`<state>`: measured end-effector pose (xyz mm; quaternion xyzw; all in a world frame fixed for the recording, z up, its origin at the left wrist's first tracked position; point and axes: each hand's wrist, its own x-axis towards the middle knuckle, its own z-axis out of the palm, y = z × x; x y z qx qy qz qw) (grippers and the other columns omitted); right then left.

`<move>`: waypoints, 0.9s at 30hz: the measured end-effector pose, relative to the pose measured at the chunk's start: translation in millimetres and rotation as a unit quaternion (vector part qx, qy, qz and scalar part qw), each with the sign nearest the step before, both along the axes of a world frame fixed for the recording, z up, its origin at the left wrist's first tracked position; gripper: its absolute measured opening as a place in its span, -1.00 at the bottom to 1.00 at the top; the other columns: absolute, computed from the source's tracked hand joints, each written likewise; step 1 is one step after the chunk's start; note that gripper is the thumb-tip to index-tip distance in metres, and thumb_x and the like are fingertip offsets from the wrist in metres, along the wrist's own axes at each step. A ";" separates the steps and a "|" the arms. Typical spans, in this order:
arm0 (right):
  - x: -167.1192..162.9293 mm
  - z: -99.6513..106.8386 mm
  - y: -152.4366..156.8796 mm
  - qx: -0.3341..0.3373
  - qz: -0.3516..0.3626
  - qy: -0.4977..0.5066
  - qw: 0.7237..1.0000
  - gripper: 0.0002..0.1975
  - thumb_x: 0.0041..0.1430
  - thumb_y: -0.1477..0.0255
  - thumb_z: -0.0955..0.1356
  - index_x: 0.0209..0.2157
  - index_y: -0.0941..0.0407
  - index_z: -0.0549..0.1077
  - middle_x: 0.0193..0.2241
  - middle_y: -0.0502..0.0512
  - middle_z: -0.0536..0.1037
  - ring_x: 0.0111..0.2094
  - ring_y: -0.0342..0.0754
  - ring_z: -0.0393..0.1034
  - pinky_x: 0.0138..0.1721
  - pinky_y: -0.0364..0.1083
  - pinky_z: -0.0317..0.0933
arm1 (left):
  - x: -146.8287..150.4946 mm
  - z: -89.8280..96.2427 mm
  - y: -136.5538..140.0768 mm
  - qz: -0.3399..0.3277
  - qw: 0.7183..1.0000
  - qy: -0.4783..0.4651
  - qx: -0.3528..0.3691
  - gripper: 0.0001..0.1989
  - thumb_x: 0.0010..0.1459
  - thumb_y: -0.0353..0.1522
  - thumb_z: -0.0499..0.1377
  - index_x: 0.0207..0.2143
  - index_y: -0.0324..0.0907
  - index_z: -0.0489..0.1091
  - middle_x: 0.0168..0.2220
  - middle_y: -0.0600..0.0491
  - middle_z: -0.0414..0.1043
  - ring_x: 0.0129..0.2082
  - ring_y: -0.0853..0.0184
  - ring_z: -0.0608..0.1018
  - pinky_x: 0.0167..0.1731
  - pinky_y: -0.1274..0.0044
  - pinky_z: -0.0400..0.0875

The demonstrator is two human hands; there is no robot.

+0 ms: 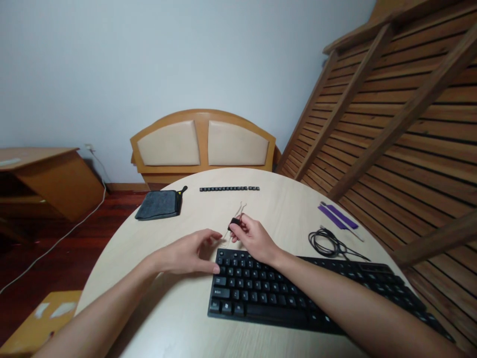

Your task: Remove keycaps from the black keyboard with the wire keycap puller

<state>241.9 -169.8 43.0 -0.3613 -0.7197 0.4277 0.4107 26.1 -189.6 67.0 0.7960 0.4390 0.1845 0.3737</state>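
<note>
A black keyboard lies on the round pale table. Above its upper left corner, my right hand is closed around a wire keycap puller. The puller has a black middle, and thin wires stick out at both ends. On the left, my left hand has its thumb apart from its fingers. That thumb rests at the keyboard's left edge, while the fingertips are close to the puller's lower wires. Beyond the hands, a straight row of small black keycaps lies across the table. My right forearm hides part of the keyboard.
A dark grey pouch lies at the table's left rim. To the right are a coiled black cable and a purple brush-like tool. Behind stands a padded wooden headboard; wooden slats lean on the right.
</note>
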 end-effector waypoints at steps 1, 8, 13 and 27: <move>2.3 -3.6 1.6 -0.004 -0.003 0.005 1.000 -0.74 0.28 0.22 0.26 -0.32 0.14 0.34 -0.44 0.02 0.49 -0.44 -0.13 0.46 -0.38 -0.14 0.33 | -1.7 2.2 -3.0 -0.018 1.000 0.024 0.002 -0.33 -0.07 -0.10 0.32 0.07 -0.20 0.31 -0.04 -0.09 0.45 -0.12 0.17 0.48 -0.14 0.41 0.36; 14.6 -14.3 21.4 0.012 -0.066 -0.019 0.998 -0.76 0.27 0.23 0.26 -0.34 0.13 0.32 -0.47 0.04 0.50 -0.47 -0.12 0.44 -0.39 -0.11 0.34 | 8.4 1.9 -25.0 0.021 0.988 0.154 0.016 -0.34 -0.08 0.03 0.25 -0.02 -0.20 0.36 -0.13 -0.10 0.45 -0.24 0.13 0.49 -0.26 0.40 0.33; 19.8 -17.5 27.8 0.021 -0.115 -0.008 0.993 -0.75 0.26 0.22 0.26 -0.33 0.13 0.33 -0.47 0.05 0.50 -0.46 -0.11 0.44 -0.40 -0.10 0.35 | 17.8 -10.7 -25.4 0.060 0.990 0.125 -0.005 -0.54 0.01 -0.07 0.23 -0.15 -0.21 0.43 -0.27 -0.06 0.50 -0.34 0.19 0.49 -0.36 0.44 0.32; 10.9 5.1 32.2 0.015 0.003 0.003 1.000 -0.78 0.25 0.24 0.27 -0.29 0.12 0.30 -0.48 0.01 0.51 -0.44 -0.13 0.44 -0.37 -0.11 0.36 | 22.2 -27.2 -6.8 0.029 0.989 0.053 0.132 -0.62 0.16 -0.12 0.15 -0.09 -0.17 0.44 -0.15 -0.07 0.46 -0.10 0.14 0.44 -0.04 0.28 0.29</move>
